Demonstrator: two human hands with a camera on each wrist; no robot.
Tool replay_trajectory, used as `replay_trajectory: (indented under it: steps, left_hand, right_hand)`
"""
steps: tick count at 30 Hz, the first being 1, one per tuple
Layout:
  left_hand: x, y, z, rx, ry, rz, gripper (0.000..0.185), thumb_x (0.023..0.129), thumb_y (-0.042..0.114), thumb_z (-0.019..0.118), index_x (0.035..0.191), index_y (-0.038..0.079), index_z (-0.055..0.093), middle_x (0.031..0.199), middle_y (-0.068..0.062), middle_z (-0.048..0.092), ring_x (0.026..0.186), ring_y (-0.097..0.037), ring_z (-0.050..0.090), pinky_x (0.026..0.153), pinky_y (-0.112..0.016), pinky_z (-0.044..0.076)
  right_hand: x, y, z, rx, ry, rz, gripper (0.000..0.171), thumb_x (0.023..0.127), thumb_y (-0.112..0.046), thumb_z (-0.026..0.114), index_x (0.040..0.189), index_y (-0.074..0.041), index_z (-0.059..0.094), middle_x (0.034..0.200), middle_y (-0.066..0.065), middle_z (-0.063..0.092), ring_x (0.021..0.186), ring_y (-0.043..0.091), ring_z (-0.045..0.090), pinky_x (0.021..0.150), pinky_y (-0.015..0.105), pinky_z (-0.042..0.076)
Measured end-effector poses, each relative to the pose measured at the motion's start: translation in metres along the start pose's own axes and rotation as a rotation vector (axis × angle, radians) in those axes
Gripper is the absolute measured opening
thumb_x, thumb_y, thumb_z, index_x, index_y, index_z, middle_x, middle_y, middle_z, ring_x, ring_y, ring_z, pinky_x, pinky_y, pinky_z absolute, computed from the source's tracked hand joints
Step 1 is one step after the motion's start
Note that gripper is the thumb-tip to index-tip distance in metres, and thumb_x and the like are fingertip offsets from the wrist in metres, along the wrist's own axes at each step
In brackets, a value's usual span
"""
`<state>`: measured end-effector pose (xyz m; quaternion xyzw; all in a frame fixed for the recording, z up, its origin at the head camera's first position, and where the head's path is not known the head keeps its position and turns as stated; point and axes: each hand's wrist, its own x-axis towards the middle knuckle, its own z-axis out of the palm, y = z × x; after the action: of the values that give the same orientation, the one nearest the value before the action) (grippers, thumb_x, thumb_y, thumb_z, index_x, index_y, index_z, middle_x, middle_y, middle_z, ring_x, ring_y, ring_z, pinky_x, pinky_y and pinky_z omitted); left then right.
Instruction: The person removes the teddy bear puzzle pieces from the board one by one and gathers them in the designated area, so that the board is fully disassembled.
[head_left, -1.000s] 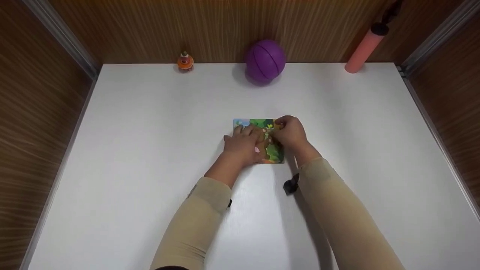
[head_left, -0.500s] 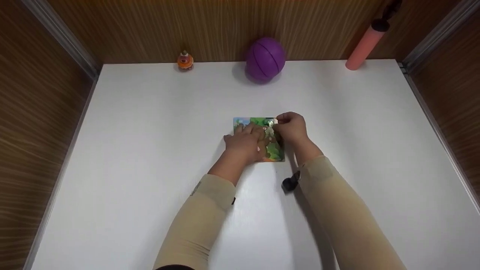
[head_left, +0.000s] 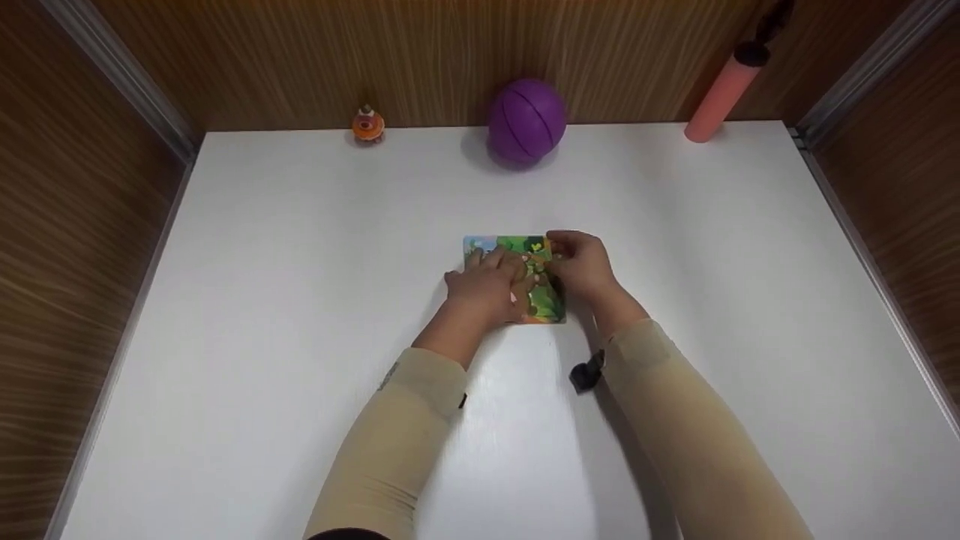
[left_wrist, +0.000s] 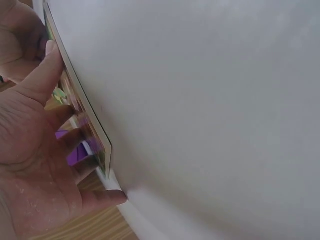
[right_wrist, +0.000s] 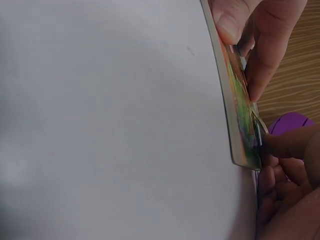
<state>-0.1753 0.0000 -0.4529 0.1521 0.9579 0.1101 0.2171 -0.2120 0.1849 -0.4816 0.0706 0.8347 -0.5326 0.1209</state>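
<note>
A small square picture board (head_left: 550, 301), printed in green, blue and orange like a jigsaw puzzle, lies flat on the white table. My left hand (head_left: 482, 291) rests spread across its left part, fingers straight; in the left wrist view the thumb and fingers press on the board (left_wrist: 95, 127). At the upper right side, my right hand (head_left: 585, 262) pinches a thin puzzle piece (right_wrist: 260, 124) between thumb and curled fingers. In the right wrist view that piece tilts up from the board's surface. Part of the picture is hidden under the left hand.
Along the back edge of the table (head_left: 300, 195) stand a small orange toy figure (head_left: 368, 126), a purple ball (head_left: 527, 122) and a pink tube-shaped pump (head_left: 720, 97) leaning on the wood-grain wall (head_left: 450, 60). A black wrist-camera part (head_left: 585, 373) hangs below the right sleeve.
Half a second ago a bright glare showed near the right fingertips; now the surface there looks green and yellow. The right fingers have shifted slightly. The left hand stays on the board.
</note>
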Motion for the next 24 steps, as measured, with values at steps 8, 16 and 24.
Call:
replay_trajectory:
  steps: [8,16,24]
  left_hand:
    - [0.000,-0.003,-0.002,-0.018,-0.005,-0.012,0.087,0.096,0.057,0.073,0.168,0.031,0.032,0.178,-0.001,0.013,0.162,-0.035,0.008,0.114,-0.076,0.030]
    - [-0.002,-0.005,0.000,-0.044,-0.003,-0.011,0.085,0.098,0.055,0.070,0.169,0.030,0.031,0.178,0.002,0.013,0.163,-0.035,0.007,0.116,-0.076,0.028]
    - [-0.004,-0.001,0.000,-0.060,0.013,0.009,0.082,0.099,0.054,0.069,0.168,0.030,0.032,0.176,0.003,0.018,0.162,-0.037,0.008,0.115,-0.077,0.027]
  right_hand:
    - [0.007,0.000,-0.015,-0.063,0.059,-0.068,0.052,0.094,0.008,0.065,0.145,-0.002,0.062,0.120,0.015,0.064,0.106,0.022,0.057,0.091,0.033,0.051]
    - [0.022,0.005,-0.049,-0.124,0.112,-0.018,0.059,0.093,0.007,0.063,0.149,-0.010,0.061,0.123,0.013,0.055,0.111,0.024,0.049,0.095,0.037,0.045]
    - [0.033,0.004,-0.061,-0.090,0.094,0.118,0.060,0.097,0.004,0.063,0.152,-0.017,0.058,0.124,0.010,0.049,0.114,0.025,0.044,0.092,0.037,0.043]
